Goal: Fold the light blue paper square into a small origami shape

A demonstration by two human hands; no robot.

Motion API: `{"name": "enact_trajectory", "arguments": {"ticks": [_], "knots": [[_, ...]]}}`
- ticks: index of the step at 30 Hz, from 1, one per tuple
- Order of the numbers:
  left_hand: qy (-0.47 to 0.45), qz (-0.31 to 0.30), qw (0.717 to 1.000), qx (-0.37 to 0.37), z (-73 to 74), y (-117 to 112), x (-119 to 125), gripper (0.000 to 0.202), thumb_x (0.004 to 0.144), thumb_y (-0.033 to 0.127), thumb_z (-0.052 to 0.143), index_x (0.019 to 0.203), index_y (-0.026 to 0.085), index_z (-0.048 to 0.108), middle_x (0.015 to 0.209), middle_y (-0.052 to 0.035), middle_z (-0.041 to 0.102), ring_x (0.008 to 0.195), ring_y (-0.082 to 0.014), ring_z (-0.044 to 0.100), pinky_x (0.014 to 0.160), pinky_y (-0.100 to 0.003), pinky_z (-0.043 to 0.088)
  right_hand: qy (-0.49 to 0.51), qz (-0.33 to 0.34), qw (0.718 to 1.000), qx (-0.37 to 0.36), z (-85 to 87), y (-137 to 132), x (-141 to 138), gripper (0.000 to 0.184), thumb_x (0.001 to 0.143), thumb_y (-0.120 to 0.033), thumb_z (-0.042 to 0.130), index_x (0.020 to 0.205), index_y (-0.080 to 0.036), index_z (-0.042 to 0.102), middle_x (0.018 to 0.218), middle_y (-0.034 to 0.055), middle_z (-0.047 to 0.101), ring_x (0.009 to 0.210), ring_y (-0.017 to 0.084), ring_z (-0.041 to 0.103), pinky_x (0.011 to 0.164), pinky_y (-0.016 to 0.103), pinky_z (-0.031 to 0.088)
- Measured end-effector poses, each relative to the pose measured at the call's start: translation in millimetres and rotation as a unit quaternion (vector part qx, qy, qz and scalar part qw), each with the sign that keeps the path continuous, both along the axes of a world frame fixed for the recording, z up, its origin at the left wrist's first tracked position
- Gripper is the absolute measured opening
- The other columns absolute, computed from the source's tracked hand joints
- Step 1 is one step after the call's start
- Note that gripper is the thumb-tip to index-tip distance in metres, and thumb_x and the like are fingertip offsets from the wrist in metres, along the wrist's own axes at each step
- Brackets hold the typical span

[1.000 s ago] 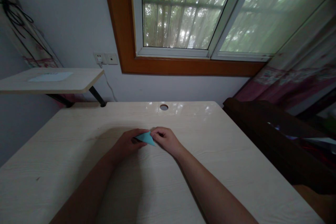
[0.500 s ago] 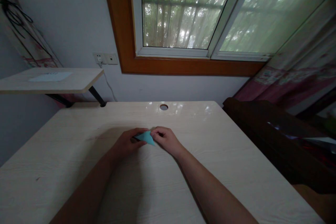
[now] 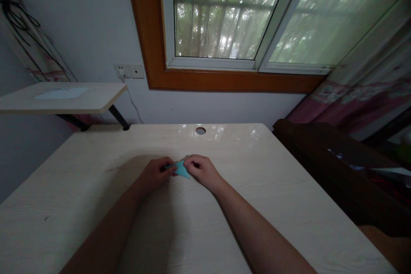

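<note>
You're pinching a little folded blue paper [image 3: 182, 170] low over the middle of the pale wood surface [image 3: 192, 231], left hand [image 3: 157, 173] and right hand [image 3: 202, 170] both curling shut on its ends, just short of the cable hole [image 3: 201, 130]. A window [image 3: 224, 17] is glowing green behind, and a shelf [image 3: 64, 96] is sitting off left by the wall socket [image 3: 129, 71].

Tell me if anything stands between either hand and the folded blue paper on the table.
Nothing visible does. The left hand and the right hand both grip the folded blue paper directly, one on each side, over the middle of the pale table.
</note>
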State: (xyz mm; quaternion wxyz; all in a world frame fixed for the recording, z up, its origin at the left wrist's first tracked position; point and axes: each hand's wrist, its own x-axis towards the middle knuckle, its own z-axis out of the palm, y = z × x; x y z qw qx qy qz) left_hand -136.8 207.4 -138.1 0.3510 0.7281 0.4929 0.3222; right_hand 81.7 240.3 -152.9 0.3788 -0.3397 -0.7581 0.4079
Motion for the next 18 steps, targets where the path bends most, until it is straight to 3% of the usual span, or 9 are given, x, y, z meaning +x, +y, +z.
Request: {"name": "enact_trajectory", "arguments": {"ticks": [12,18], "knots": [[0.013,-0.008,1.0,0.012,-5.1,-0.7,0.2,0.027,0.087,0.04,0.06,0.079,0.016,0.068,0.068,-0.0001,0.066,0.062,-0.014,0.057,0.06,-0.022,0.041,-0.003,0.007,1.0,0.01,1.5,-2.5,-2.1,0.024,0.091,-0.038,0.059,0.085,-0.018,0.07,0.074,0.0014,0.061,0.065,0.012,0.052,0.06,0.023,0.038],[0.0,-0.009,1.0,0.0,-3.3,-0.5,-0.6,0.025,0.089,0.039,0.059,0.083,0.016,0.069,0.074,-0.0014,0.071,0.068,-0.0157,0.062,0.065,-0.024,0.044,0.007,-0.008,1.0,-0.008,3.3,-2.4,-1.9,0.026,0.09,-0.039,0.06,0.084,-0.017,0.071,0.074,0.0023,0.063,0.065,0.012,0.052,0.06,0.023,0.039]]}}
